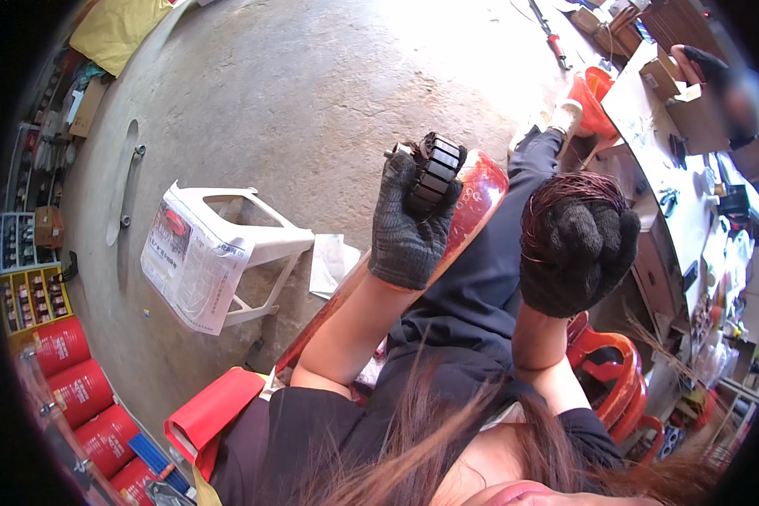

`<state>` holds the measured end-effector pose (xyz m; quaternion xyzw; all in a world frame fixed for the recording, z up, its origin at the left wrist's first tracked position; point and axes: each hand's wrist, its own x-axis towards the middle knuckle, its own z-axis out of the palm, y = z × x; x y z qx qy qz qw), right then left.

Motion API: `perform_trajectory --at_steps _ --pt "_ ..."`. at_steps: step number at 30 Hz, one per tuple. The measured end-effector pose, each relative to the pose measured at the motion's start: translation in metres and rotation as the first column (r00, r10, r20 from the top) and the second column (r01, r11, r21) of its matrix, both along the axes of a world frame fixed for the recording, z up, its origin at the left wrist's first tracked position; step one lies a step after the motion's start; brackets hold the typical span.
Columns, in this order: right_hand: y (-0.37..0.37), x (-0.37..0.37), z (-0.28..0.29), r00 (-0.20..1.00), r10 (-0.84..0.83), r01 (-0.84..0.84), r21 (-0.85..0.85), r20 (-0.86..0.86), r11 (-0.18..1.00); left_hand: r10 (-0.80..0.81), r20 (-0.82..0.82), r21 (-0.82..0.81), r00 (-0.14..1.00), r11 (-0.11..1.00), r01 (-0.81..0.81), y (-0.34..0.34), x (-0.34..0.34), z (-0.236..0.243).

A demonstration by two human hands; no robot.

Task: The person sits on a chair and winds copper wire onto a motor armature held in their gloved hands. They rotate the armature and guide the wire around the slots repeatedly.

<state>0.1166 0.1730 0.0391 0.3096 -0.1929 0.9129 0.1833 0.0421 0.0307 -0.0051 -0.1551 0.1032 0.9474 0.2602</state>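
My left hand (413,223), in a dark fingerless-looking glove, is closed around a motor armature (437,171) with a slotted metal core and a shaft poking out leftward. My right hand (578,253), also gloved, is closed on a bundle of thin copper wire (569,192), whose loops show above and left of the knuckles. The two hands are apart, held over my lap in dark trousers (464,312). A long red wooden surface (472,202) lies beneath and beside my left arm.
At left are a white stool (266,228) draped with newspaper (185,261), red drums (76,388) and shelving (17,244). At right are a red bucket (594,101), a cluttered workbench (666,185) and another person (738,110). A red chair (616,379) sits by my right elbow.
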Motion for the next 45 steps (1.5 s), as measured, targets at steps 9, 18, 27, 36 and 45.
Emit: perform_trajectory --at_steps 9,18,27,36,45 --pt "0.0 0.047 -0.02 0.313 -0.94 0.618 0.722 0.135 0.31 0.021 0.04 0.127 0.999 0.992 -0.026 0.0 -0.009 -0.005" --pt "0.046 -0.025 0.021 0.607 -0.794 0.676 0.55 -0.039 0.49 -0.267 -0.312 0.063 0.912 0.952 0.301 0.001 -0.007 0.008" --pt "0.076 -0.021 0.009 0.599 -0.446 0.313 0.707 -0.666 -0.635 -0.384 -0.495 -0.144 0.779 0.921 0.362 -0.005 0.0 0.023" --pt "0.085 0.01 0.015 0.839 -0.252 0.244 0.748 -0.482 -0.618 -0.409 -0.707 -0.38 0.576 0.908 0.179 -0.008 -0.002 0.015" --pt "0.076 0.013 0.032 0.951 -0.309 -0.005 0.994 -0.029 -0.111 -0.396 -0.735 -0.372 0.551 0.914 0.16 -0.006 -0.006 0.019"
